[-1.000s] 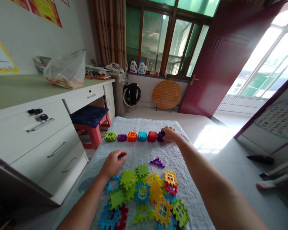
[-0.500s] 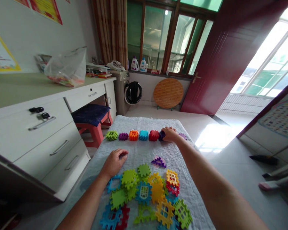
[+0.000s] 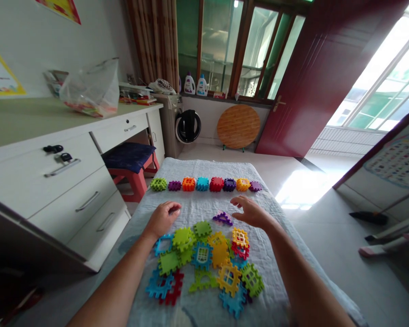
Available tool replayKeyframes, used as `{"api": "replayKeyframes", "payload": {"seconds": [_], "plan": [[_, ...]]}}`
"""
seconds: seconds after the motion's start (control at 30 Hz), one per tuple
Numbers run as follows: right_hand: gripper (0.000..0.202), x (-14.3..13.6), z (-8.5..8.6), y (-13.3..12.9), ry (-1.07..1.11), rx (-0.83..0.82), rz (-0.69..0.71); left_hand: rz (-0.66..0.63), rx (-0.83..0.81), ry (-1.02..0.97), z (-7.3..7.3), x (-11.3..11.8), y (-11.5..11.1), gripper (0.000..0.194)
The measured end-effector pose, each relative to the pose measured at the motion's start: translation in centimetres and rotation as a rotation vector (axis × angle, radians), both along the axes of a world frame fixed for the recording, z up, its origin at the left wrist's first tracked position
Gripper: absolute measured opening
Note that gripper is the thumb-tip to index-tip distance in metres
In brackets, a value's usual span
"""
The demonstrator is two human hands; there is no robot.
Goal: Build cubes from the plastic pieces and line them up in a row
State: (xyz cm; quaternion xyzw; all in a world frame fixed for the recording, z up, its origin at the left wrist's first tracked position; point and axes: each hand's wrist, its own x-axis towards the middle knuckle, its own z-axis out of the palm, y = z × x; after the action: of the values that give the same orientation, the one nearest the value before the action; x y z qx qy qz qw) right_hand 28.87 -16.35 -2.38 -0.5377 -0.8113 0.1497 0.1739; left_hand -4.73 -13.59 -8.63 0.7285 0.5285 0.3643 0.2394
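Now that our right hand is off the centre row, fingers parted and empty, all eight blocks show; our left hand curls loosely, fingers together.

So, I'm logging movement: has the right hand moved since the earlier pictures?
Yes: judged against the block row, the right hand has drawn back, nearer the purple triangle.

Cloth-covered table. Eight-block row at 12 o'clock; loose notched tiles at 6. Purple triangular piece between.
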Motion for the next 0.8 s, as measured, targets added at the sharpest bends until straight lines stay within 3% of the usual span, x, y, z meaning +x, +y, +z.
{"api": "replayKeyframes", "payload": {"seconds": [0.13,0.3,0.47,0.7,0.8], "plan": [[0.031,-1.3,-1.3,-1.7,0.032,-0.047,-0.011,0.009,-0.012,-0.017,0.1,-0.1,-0.2,0.023],[0.025,-2.4,-3.1,-1.3,0.04,0.026,-0.07,0.033,-0.04,-0.057,0.2,-0.2,-0.5,0.026],[0.022,-2.4,-3.7,-1.0,0.115,0.083,-0.106,0.055,-0.075,-0.088,0.1,-0.2,-0.4,0.028],[0.031,-2.2,-4.1,-0.8,0.529,-0.184,-0.16,0.073,-0.081,-0.076,0.5,-0.2,-0.6,0.029],[0.03,-2.1,-4.6,-0.6,0.446,-0.145,-0.21,0.076,-0.084,-0.077,0.7,-0.1,-0.7,0.028]]}}
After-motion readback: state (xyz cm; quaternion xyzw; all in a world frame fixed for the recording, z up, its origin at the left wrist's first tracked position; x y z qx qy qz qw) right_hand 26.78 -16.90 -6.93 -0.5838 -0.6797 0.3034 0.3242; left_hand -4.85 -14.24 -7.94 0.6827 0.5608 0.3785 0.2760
